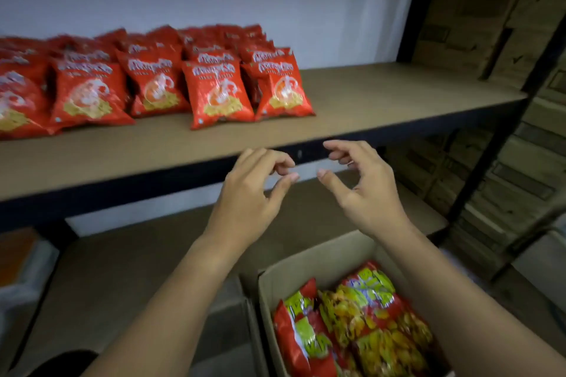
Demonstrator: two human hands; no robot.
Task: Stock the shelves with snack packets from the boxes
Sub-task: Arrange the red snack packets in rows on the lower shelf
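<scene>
Red glossy pkts [217, 95] on shelf [382, 101] | left hand [251, 193] & right hand [367, 190] empty, fingers curled

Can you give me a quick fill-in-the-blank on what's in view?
1. The packets on the upper shelf are mostly ____ in colour.
2. The left hand and right hand both hold ____.
3. The open box sits ____ the hands.

Missing words: red; nothing; below

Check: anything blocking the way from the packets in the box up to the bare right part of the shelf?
Nothing visible. Both hands, left and right, hover empty above the open box. The shelf is bare right of the red packets.
</scene>
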